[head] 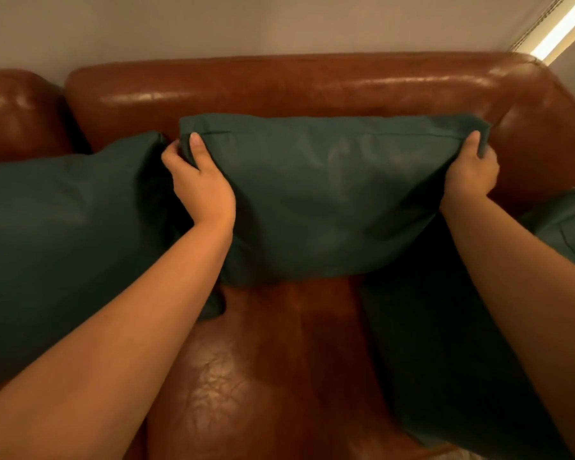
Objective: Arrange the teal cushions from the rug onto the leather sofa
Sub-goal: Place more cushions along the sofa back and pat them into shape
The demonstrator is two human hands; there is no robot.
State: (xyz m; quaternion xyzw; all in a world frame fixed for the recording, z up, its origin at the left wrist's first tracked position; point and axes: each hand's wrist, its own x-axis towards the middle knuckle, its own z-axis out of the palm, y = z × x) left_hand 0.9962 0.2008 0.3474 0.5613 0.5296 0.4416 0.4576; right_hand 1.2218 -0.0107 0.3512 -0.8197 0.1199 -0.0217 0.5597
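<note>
A large teal cushion (pixel 63 227) leaned against the back of the brown leather sofa (pixel 279 91), just to the outside of the left hand (pixel 201 189) and touching that forearm along its edge. The left hand was closed on the upper left corner of the middle cushion (pixel 329 200), thumb laid flat on the front face and the other fingers wrapped behind the fabric. That middle cushion stood upright between the two hands, its top edge resting against the sofa back and its bottom edge on the seat. The right hand (pixel 472 171) was closed on the cushion's upper right corner in the same way, thumb in front and fingers hidden behind. Below and to the outside of the right forearm lay a third cushion (pixel 445 360), dark teal, spread across the seat toward the sofa's armrest, partly covered by the arm. The bare leather seat showed between both forearms.
</note>
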